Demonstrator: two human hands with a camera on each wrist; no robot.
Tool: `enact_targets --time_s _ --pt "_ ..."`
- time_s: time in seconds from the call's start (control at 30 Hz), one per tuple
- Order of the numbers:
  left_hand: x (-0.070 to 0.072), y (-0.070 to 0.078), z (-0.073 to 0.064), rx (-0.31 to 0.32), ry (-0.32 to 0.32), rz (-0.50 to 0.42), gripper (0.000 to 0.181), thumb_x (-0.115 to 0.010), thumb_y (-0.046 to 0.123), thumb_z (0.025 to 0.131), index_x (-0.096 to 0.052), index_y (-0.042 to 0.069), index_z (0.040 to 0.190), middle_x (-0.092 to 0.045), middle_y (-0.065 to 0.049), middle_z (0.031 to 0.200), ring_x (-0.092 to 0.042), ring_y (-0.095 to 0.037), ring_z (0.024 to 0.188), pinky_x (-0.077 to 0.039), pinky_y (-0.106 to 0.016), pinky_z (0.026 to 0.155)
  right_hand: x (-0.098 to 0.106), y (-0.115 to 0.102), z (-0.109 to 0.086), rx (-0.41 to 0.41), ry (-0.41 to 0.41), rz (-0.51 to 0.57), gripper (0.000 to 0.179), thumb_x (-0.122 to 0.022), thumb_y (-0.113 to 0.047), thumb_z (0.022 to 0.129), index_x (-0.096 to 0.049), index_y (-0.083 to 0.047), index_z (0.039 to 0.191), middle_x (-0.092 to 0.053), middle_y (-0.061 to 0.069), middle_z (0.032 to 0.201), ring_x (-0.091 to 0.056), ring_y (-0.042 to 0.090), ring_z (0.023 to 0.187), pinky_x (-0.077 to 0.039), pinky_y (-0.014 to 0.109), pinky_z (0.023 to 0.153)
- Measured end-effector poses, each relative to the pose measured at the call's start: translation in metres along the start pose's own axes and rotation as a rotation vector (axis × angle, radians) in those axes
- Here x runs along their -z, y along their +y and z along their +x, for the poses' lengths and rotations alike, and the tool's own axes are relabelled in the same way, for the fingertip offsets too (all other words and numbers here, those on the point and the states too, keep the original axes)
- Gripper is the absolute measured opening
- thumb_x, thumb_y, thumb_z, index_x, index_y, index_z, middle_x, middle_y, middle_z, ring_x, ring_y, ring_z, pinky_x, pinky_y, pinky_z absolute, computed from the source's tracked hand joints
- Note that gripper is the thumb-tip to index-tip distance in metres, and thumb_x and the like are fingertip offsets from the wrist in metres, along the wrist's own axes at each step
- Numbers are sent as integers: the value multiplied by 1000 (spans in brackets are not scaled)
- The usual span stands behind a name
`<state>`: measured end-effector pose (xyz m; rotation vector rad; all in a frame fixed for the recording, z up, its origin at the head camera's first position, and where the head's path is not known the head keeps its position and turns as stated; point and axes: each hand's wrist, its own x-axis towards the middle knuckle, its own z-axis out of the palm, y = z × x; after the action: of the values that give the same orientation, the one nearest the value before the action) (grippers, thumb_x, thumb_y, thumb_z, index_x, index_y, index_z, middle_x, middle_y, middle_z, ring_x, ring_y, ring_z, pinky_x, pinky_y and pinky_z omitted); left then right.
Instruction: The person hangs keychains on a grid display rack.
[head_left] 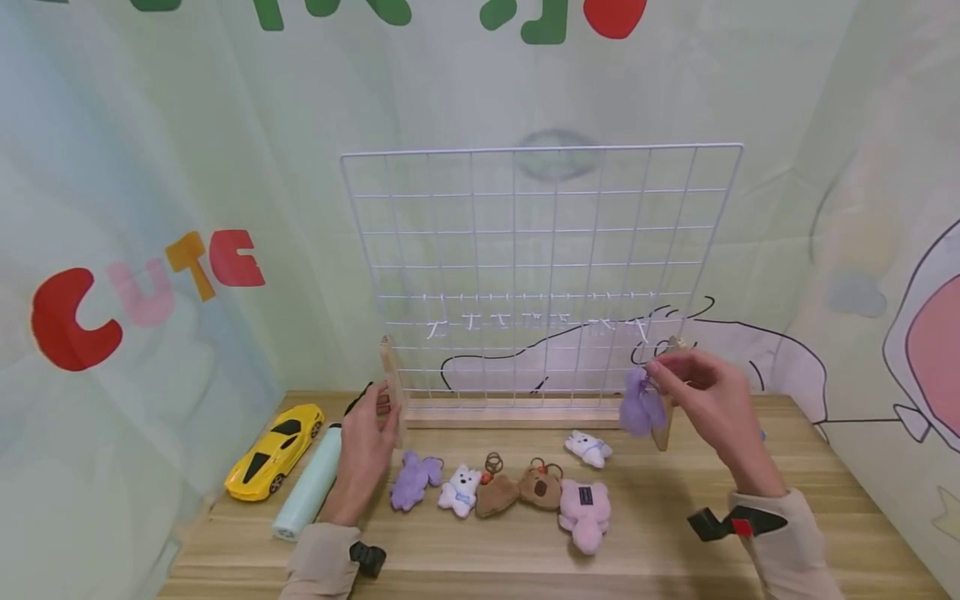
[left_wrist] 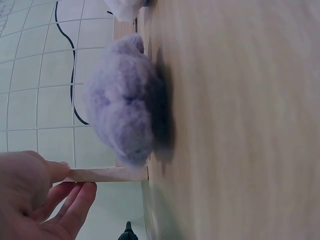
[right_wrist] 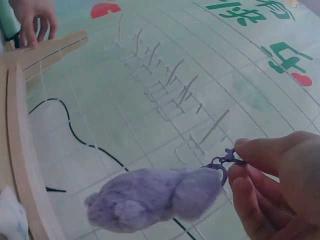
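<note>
My right hand (head_left: 708, 396) pinches the purple clasp (right_wrist: 230, 156) of a purple plush keychain (head_left: 642, 405) between thumb and fingertips. The plush dangles in front of the right side of a white wire grid rack (head_left: 534, 232). A row of white hooks (head_left: 531, 320) sits across the grid, above the plush. At the rack's left end, my left hand (head_left: 367, 433) holds the wooden side support (left_wrist: 107, 174), thumb on one face and fingers on the other. Another purple plush keychain (head_left: 414, 481) lies on the table close to this hand.
On the table (head_left: 675, 550) lie white plushes (head_left: 459, 491), brown plush keychains (head_left: 540, 485) and a pink plush (head_left: 585, 510). Left of my left arm are a light green cylinder (head_left: 307, 483) and a yellow toy car (head_left: 275, 452). A printed cloth backdrop (head_left: 300, 125) stands behind the rack.
</note>
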<state>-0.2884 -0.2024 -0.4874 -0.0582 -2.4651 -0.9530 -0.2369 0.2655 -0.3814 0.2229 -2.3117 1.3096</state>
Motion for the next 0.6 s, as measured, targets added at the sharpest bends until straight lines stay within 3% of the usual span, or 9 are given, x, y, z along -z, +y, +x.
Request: enact_targets --time_s 0.23,0.47,0.6 --pt "0 1 0 11 -7 -26 41 -73 7 104 -60 -3 141 -74 -27 126 -77 -40 113 -69 -51 88 -10 -9 7 -71 115 102 33 -81 -37 99 -81 -10 118 -79 -13 94 -74 9 80 -62 14 77" --pt "1 2 -1 22 -21 -19 42 -72 7 104 -59 -3 143 -75 -27 127 -77 -40 113 -68 -50 89 -19 -11 13 -110 214 213 31 -86 -30 96 -81 -6 115 -79 -12 89 -74 8 75 -63 14 74" --pt "2 1 0 24 -18 -16 42 -72 7 104 -59 -2 143 -75 -27 127 -77 -39 113 -68 -50 90 -22 -10 15 -109 208 250 32 -84 -28 97 -80 -4 117 -80 -12 89 -76 6 76 -63 14 77"
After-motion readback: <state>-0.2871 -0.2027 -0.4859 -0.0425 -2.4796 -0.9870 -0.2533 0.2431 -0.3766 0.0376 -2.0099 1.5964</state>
